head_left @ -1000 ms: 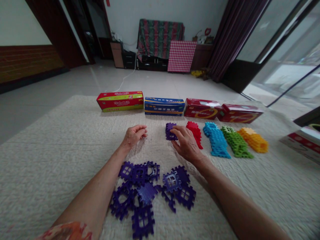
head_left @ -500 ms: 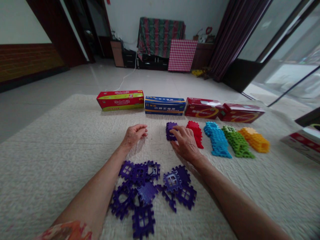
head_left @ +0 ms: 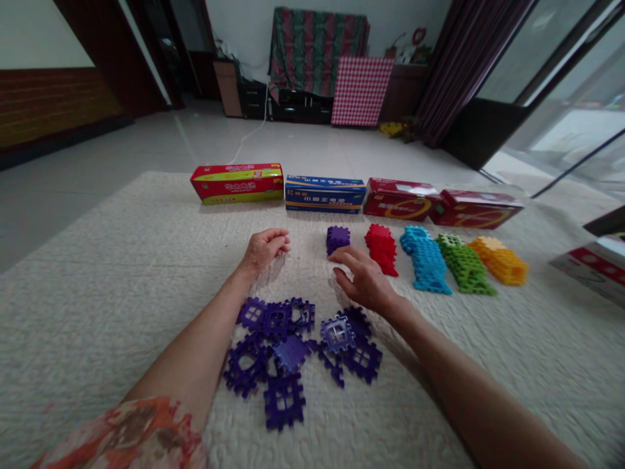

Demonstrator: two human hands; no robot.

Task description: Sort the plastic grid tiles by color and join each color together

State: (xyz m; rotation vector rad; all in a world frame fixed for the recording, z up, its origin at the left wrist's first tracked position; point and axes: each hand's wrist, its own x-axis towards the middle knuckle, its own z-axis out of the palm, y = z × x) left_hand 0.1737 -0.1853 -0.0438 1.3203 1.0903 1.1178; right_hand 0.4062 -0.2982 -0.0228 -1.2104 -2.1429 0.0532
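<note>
My left hand [head_left: 264,251] rests on the cream quilted mat, its fingers curled loosely together with nothing visible in them. My right hand [head_left: 366,276] hovers just in front of a small purple stack of interlocking plastic tiles [head_left: 338,238]. Its thumb and fingers are apart and hold nothing. Nearer to me, between my forearms, lie loose purple tiles in two groups, a larger left heap [head_left: 291,352] and a smaller right heap [head_left: 362,354]. Several have window-shaped cutouts. A red tile stack [head_left: 381,249] lies beyond my right hand.
Blue [head_left: 426,259], green [head_left: 466,264] and yellow [head_left: 499,260] tile stacks line up to the right. Behind stand a red-yellow box [head_left: 237,184], a blue box [head_left: 325,194] and two dark red boxes [head_left: 401,200]. Another box [head_left: 593,270] sits at the far right.
My right hand has drawn back slightly from the purple stack, and its fingers have come off it. The left hand has stayed put. The whole view has tipped slightly.
</note>
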